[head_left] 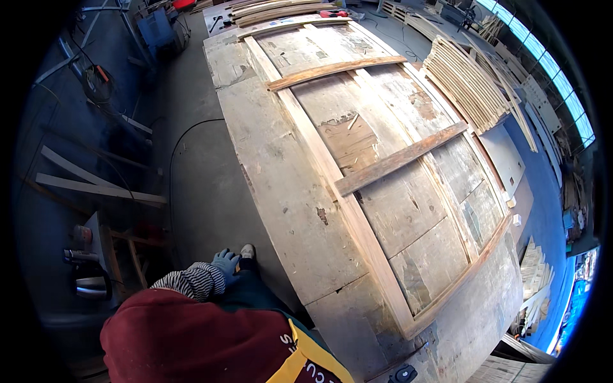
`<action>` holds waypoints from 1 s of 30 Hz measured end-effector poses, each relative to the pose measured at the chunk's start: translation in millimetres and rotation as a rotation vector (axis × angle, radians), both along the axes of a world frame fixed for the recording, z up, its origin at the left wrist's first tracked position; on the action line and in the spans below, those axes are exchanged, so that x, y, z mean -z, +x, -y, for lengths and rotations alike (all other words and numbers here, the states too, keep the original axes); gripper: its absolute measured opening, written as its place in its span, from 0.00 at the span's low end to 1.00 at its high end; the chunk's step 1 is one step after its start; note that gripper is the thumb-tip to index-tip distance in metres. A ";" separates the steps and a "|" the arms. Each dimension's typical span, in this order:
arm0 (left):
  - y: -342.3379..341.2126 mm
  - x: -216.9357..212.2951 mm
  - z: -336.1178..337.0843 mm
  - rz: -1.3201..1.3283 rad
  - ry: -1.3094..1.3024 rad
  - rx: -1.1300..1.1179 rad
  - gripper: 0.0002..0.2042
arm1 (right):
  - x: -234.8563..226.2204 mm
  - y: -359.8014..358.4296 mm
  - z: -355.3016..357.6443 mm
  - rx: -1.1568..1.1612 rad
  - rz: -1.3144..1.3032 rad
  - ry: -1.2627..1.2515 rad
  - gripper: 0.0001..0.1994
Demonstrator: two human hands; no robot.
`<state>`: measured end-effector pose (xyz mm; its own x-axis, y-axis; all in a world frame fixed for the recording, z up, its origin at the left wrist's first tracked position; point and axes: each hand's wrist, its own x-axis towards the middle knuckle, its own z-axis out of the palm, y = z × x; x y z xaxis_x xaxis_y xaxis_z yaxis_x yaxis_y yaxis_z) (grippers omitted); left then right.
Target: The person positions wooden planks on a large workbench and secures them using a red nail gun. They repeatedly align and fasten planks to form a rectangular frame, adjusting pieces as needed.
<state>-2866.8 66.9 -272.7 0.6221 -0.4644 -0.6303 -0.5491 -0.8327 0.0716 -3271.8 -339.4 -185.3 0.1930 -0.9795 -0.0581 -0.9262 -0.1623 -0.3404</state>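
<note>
While I stand at the near left corner of the big worktop (281,191), the thing nearest to me is the wooden frame (357,191) that lies flat on it, covering most of the worn boards. It has two long rails; the left rail (332,172) runs from the far end down to the near corner, and the right one follows the other edge. Across them I count two loose cross boards (399,158), the farther one paler (335,71), and one end piece closes the near side.

I judge the frame to be stiff and rather heavy, with rough, dry wood that should not slip in a glove. The left rail near the corner seems the best place to take hold, because it is closest and thick.

My left hand (225,265), in a blue-grey glove, hangs beside my leg above my shoe (247,251); its grip looks loose and holds nothing. My right hand is not in view.

At the right of the worktop lies one stack of curved slats (466,83). On the floor (198,179) runs one black cable (175,147).
</note>
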 end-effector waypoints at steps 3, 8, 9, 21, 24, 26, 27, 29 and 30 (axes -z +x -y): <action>75.9 18.1 -73.4 -0.063 0.030 -0.126 0.37 | -7.6 105.9 -46.7 -0.067 0.013 0.130 0.45; 198.8 0.5 -149.2 0.018 -0.033 -0.401 0.37 | -19.0 276.1 -119.8 -0.234 -0.041 0.381 0.45; 224.1 -9.2 -157.3 0.031 -0.057 -0.413 0.37 | -24.0 308.9 -133.0 -0.262 -0.055 0.422 0.45; 549.6 -169.0 -161.0 0.348 -0.442 -0.311 0.32 | -42.2 644.4 -189.0 -0.747 -0.146 0.656 0.44; 574.2 -124.5 -229.0 0.340 -0.278 -0.520 0.31 | -44.7 734.7 -192.4 -0.822 -0.168 0.688 0.44; 559.6 -96.4 -294.6 0.207 -0.193 -0.693 0.33 | -52.5 792.7 -205.8 -0.870 -0.206 0.715 0.44; 555.4 -82.6 -314.6 0.102 -0.141 -0.784 0.32 | -54.9 815.7 -210.8 -0.863 -0.211 0.731 0.44; 511.7 -20.8 -387.1 -0.099 -0.158 -0.841 0.32 | -54.3 856.4 -224.6 -0.866 -0.245 0.757 0.44; 463.9 30.1 -455.7 -0.035 -0.077 -0.972 0.32 | -50.2 886.0 -241.8 -0.890 -0.247 0.796 0.44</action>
<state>-2402.8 522.6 -302.8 0.7369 0.2010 -0.6454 0.3786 -0.9137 0.1477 -2385.9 -97.6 -135.0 0.6775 -0.1845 -0.7120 -0.6516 -0.5996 -0.4646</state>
